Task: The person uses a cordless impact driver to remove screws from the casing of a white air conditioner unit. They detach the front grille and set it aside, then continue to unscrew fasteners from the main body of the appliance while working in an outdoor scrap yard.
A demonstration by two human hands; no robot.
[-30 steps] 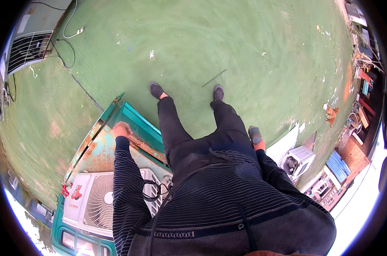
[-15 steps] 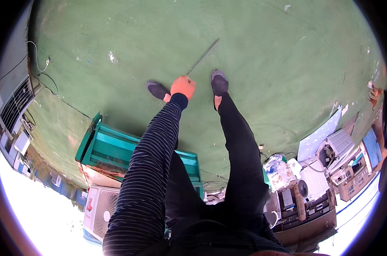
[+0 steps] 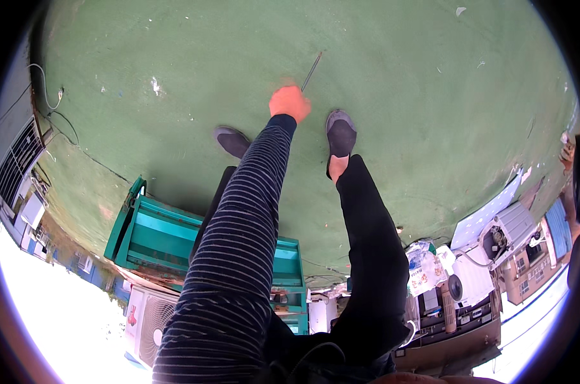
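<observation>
The person's left hand point(image 3: 290, 102) is above the centre of the frame, reaching out at the end of a dark, white-striped sleeve point(image 3: 229, 246) that rises from the lower left. The hand is blurred, with the fingers bunched on its far side — whether they are clenched around anything or loose cannot be told. A thin dark rod point(image 3: 311, 72) slants over the green floor point(image 3: 174, 38) at upper centre; its lower end meets the hand's outline and is hidden there, so touching or merely overlapping is unclear. The right hand is out of view, its fingers impossible to judge.

A left shoe point(image 3: 231, 141) and a right shoe point(image 3: 341, 133) stand on either side below the hand. The sleeve covers the middle of a teal metal bed point(image 3: 165, 233) at lower left, and partly hides a pale fan unit point(image 3: 150, 323) beneath it. At lower right, a plastic bag point(image 3: 424, 272) lies among clutter — much of it too small and warped to make out.
</observation>
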